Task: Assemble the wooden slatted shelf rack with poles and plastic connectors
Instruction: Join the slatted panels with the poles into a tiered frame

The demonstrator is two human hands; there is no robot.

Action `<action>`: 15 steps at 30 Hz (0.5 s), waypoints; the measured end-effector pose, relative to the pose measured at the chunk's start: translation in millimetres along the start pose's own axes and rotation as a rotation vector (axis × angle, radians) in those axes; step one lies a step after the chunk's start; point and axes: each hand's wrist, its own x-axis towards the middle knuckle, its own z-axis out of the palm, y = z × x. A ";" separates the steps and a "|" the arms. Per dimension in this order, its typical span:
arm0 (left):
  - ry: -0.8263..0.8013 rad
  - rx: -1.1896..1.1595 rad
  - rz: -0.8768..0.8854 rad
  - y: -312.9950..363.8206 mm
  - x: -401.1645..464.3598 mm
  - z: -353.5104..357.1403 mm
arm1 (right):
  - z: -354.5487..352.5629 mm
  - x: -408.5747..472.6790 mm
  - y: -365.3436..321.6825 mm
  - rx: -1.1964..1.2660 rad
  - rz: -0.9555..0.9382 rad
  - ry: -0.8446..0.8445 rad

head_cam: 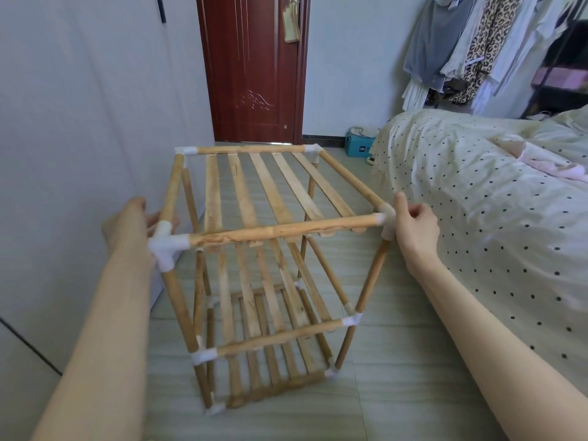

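Two hands are set at the near top corners of the rack (261, 268). The fingers (413, 211) of the right hand (415, 227) are curled, with the thumb laid against the right white connector (385, 218); a light pinch is judged, not a firm grip. The left hand (130, 227) is placed behind the left connector (164, 246), with its fingertips showing past the side pole; whether that pole is gripped or merely touched cannot be told.

Three slatted tiers are seen joined by poles and connectors, and the rack stands upright on the tiled floor (397, 393), so the assembly is judged nearly done.

Trouble could come from uneven pressing: a pole not fully seated may be popped from its socket, and the tall, narrow frame looks as if it would rack sideways or tip if one corner were pushed harder.

Room is tight at the sides. The white wall (79, 138) lies near on the left and the dotted bed (477, 202) just beside the right corner. Open floor is left ahead toward the red door (254, 74) and in front.
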 end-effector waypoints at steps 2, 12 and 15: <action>0.116 0.040 0.101 0.1 1.1 -7.8 | -5.7 3.6 -3.7 -0.053 0.016 -0.159; 0.393 0.311 0.648 -21.3 -25.5 -5.0 | 1.9 -11.3 -5.1 0.324 0.248 -0.380; 0.288 0.430 0.817 -27.3 -23.7 -10.7 | 5.8 -26.5 -9.4 0.362 0.292 -0.306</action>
